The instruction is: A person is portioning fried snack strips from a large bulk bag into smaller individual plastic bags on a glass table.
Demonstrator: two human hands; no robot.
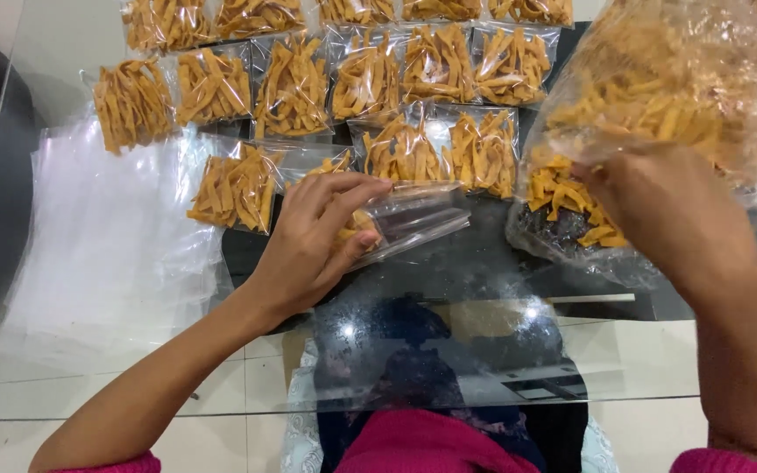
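Note:
My left hand (313, 241) grips a small clear plastic bag (413, 215) that holds a few orange snack strips, its open end pointing right. My right hand (668, 215) reaches into a large clear bag (659, 96) full of the same orange strips, with its fingers among the strips near the bag's lower mouth. Whether those fingers are closed on any strips I cannot tell. Both hands are over a glass table (107, 385).
Several small filled bags of strips (291, 88) lie in rows across the far side of the table. A stack of empty clear bags (116, 236) lies at the left. The table's near edge runs just in front of me.

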